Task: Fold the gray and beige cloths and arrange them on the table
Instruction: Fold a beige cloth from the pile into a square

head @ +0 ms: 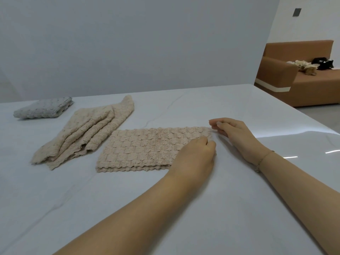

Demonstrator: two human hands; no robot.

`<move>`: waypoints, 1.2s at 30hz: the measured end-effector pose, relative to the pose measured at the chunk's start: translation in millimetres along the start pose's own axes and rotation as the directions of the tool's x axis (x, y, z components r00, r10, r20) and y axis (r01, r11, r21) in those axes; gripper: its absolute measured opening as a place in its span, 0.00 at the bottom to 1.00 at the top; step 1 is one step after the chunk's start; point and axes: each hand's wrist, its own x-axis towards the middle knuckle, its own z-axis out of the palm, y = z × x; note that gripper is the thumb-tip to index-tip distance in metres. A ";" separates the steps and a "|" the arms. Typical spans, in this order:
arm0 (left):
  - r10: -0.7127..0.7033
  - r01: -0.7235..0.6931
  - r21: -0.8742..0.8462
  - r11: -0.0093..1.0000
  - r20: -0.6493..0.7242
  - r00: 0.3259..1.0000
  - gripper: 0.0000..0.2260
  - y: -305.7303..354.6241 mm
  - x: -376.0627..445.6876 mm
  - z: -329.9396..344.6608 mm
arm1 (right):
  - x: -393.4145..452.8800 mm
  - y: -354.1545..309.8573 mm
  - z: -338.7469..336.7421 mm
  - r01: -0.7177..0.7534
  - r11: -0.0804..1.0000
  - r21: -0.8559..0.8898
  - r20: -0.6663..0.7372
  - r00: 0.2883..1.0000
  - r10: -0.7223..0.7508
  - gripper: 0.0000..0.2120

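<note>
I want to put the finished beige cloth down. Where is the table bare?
Bare table lies behind the half-folded beige cloth, right of the crumpled beige cloth, and in front near the forearms. The far left is crowded by the folded gray cloth.

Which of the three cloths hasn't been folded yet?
The crumpled beige cloth in the middle. The gray cloth is a neat square; the other beige cloth, under both hands, lies flat, folded.
</note>
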 end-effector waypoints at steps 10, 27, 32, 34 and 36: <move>-0.246 0.216 -0.747 0.629 0.073 0.966 0.11 -20.3 -38.5 -42.7 | -6.8 -5.1 -4.7 0.101 0.995 -0.023 0.390 0.917 -0.084 0.26; -0.585 0.331 -0.921 0.205 0.157 0.796 0.09 -132.6 -95.5 -109.2 | 38.9 -77.2 98.4 0.007 0.996 0.085 0.554 0.831 -0.053 0.18; -0.683 0.465 -0.863 0.198 0.219 0.697 0.08 -161.2 -104.2 -100.6 | 53.9 -73.2 140.9 -0.050 0.996 -0.079 0.580 0.810 0.087 0.13; -0.688 0.497 -0.837 0.227 0.223 0.691 0.07 -167.0 -105.8 -100.8 | 55.7 -70.2 151.5 -0.030 0.990 -0.141 0.577 0.810 0.107 0.12; -0.706 0.510 -0.814 0.277 0.188 0.683 0.07 -172.4 -106.0 -102.7 | 56.1 -67.2 158.9 -0.018 0.983 -0.184 0.562 0.819 0.120 0.13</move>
